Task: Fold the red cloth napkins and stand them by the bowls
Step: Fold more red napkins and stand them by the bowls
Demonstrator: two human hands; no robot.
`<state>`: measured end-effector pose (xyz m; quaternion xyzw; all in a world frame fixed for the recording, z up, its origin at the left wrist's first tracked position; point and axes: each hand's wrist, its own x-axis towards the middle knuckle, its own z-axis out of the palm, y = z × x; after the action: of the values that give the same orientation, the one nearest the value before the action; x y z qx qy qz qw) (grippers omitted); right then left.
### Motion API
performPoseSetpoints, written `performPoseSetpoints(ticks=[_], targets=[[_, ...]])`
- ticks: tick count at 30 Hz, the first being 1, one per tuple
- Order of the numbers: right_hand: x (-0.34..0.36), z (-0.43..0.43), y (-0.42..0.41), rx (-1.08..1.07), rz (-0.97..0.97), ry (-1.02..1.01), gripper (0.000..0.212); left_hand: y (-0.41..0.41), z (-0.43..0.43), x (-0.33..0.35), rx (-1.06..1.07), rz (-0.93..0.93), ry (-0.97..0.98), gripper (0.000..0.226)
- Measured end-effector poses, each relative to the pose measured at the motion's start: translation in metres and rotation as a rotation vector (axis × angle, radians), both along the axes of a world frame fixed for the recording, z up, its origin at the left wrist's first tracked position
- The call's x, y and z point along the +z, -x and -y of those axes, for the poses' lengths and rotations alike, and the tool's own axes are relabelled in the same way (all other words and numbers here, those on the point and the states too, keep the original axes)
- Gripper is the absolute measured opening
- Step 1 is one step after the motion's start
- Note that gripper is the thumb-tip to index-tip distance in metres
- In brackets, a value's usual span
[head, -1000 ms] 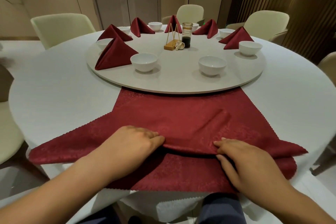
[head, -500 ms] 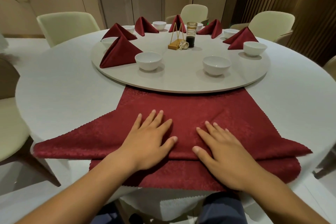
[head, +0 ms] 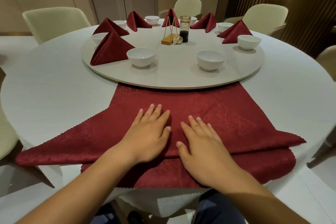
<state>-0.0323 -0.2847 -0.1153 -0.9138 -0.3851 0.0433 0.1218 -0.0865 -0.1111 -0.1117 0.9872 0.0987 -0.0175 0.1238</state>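
Observation:
A large red cloth napkin (head: 227,114) lies spread on the white table in front of me, its near part folded over into a flap. My left hand (head: 149,131) and my right hand (head: 200,142) press flat on the fold, fingers straight, side by side. On the round turntable (head: 172,76) stand several white bowls, the nearest two being a left bowl (head: 141,57) and a right bowl (head: 211,59). Several folded red napkins stand by the bowls, the closest folded napkin (head: 109,49) beside the left bowl. The right bowl has none beside it.
A wooden stand with gold rods (head: 170,32) and a glass jar of dark liquid (head: 184,28) sit at the turntable's middle. Cream chairs (head: 54,22) ring the table. The napkin's far edge slips under the turntable rim; its near edge hangs over the table edge.
My hands went from pinching the near fold to lying flat on it, then slid forward and closer together over the cloth. The fold now lies flatter.

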Motion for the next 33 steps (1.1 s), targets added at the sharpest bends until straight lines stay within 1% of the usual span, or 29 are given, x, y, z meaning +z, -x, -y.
performPoseSetpoints(ticks=[2,4,7,8,10,11,14,16,17,19,22,24,26,27,28,30,32,33], targets=[[-0.005,-0.004,0.004,0.016,-0.022,0.022,0.064,-0.002,0.003,-0.009,-0.051,-0.018,-0.029,0.058],[-0.011,-0.002,0.004,0.024,-0.014,0.048,0.066,0.0,0.003,-0.017,-0.059,-0.031,-0.057,0.06],[-0.015,0.008,0.005,0.025,0.002,0.063,0.083,0.002,0.003,-0.021,-0.051,-0.022,-0.081,0.084],[-0.014,0.012,0.003,0.016,0.003,0.071,0.082,0.002,0.004,-0.021,-0.047,-0.015,-0.086,0.088],[-0.012,0.025,-0.004,-0.017,-0.004,0.084,0.073,0.002,0.005,-0.022,-0.039,-0.004,-0.09,0.09],[-0.011,0.033,-0.009,-0.036,-0.002,0.086,0.072,0.003,0.006,-0.022,-0.038,0.0,-0.092,0.09],[-0.011,0.065,-0.028,-0.102,0.02,0.115,0.086,0.003,0.005,-0.023,-0.036,0.0,-0.099,0.089],[-0.013,0.089,-0.043,-0.159,0.028,0.146,0.09,0.002,0.005,-0.023,-0.032,-0.006,-0.107,0.089],[-0.014,0.1,-0.051,-0.188,0.03,0.156,0.087,0.002,0.005,-0.023,-0.031,-0.009,-0.112,0.089],[-0.016,0.12,-0.064,-0.251,0.015,0.15,0.076,0.001,0.004,-0.024,-0.031,-0.009,-0.105,0.088],[-0.013,0.135,-0.072,-0.31,-0.061,0.084,0.065,0.001,0.004,-0.023,-0.037,-0.033,-0.087,0.091],[-0.012,0.135,-0.073,-0.315,-0.083,0.056,0.062,-0.001,0.004,-0.015,-0.038,-0.105,-0.055,0.092],[-0.01,0.131,-0.071,-0.312,-0.077,0.052,0.062,-0.007,0.003,0.0,-0.025,-0.177,-0.036,0.081],[-0.01,0.129,-0.07,-0.312,-0.069,0.056,0.063,-0.012,0.006,0.007,-0.019,-0.167,-0.048,0.075],[-0.009,0.127,-0.07,-0.315,-0.055,0.057,0.063,-0.018,0.011,0.012,-0.024,-0.115,-0.081,0.07],[-0.006,0.122,-0.066,-0.312,-0.002,0.031,0.063,-0.03,0.032,0.017,-0.089,0.049,-0.136,0.061],[-0.003,0.112,-0.06,-0.255,0.057,-0.031,0.062,-0.039,0.056,0.012,-0.17,0.144,-0.109,0.056],[-0.001,0.106,-0.056,-0.206,0.069,-0.059,0.061,-0.042,0.066,0.007,-0.195,0.147,-0.089,0.056]])
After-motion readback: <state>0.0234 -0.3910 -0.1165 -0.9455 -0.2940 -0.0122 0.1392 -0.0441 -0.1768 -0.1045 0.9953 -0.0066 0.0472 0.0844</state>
